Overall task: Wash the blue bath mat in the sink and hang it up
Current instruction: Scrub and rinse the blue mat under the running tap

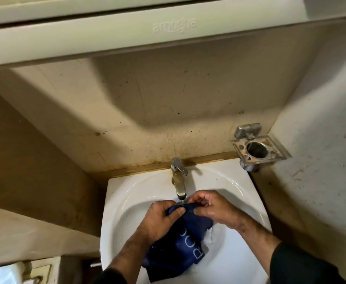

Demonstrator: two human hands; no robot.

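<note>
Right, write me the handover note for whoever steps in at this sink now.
Left hand: grips the upper edge of the blue bath mat.
Right hand: pinches the same edge, just under the tap.
The mat is bunched in the white sink, its top edge held up under the spout.
Done: the mat is in the basin and looks wet.
Left: finish washing, wring out, hang up. No hanging spot is in view.

Basin [131, 193] bowl open at left and rear right. Tap [179, 181] overhangs the centre rear, just above both hands. Holder [258, 149] juts from the wall right of the basin; cabinet [127, 35] overhangs above.
</note>
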